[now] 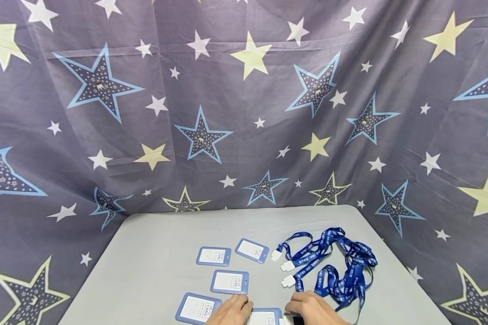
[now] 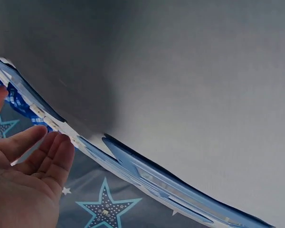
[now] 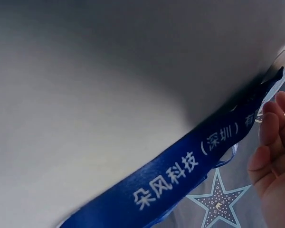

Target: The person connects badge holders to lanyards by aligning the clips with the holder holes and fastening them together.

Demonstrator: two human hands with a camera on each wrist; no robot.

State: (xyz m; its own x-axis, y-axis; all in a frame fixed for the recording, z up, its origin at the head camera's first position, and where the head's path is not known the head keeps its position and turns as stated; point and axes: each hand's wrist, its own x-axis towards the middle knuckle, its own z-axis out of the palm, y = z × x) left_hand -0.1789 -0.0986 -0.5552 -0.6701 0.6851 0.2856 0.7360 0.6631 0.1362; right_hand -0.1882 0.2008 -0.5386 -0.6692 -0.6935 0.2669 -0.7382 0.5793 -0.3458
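Note:
A blue-edged ID card holder (image 1: 264,317) lies at the table's front edge between the two hands, partly cut off by the frame. At its left end is the left hand (image 1: 232,310), fingers loosely bent; the left wrist view shows nothing between them. A white clip (image 1: 286,320) sits at the holder's right end, beside the right hand (image 1: 314,308). In the right wrist view, a blue lanyard (image 3: 180,166) with white lettering runs up to a white clip (image 3: 281,61). The right fingers (image 3: 270,128) curve loosely close to it, with nothing visible in their grasp.
More card holders lie left of centre, one (image 1: 229,282) just beyond the left hand and another (image 1: 197,308) to its left. A heap of blue lanyards (image 1: 351,271) with white clips covers the right side. Star-patterned cloth (image 1: 244,113) hangs behind the grey table (image 1: 146,262).

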